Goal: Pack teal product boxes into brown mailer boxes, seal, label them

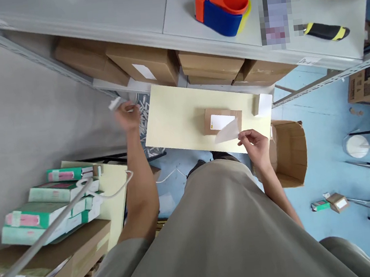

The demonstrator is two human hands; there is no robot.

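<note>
White sheet (pixel 230 132), pinched at its edge in the right hand (pixel 256 147) near the carton (pixel 207 122), best suits light, crease-free handling; whether the left hand (pixel 127 116) grasps anything is unclear.

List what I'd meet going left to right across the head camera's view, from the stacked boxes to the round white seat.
Green-and-white boxes, left hand, loose white pieces, small labelled carton, white block, round white seat.

A cream tabletop (pixel 179 112) bears a labelled cardboard box (pixel 207 122) and white block (pixel 263 104).
</note>
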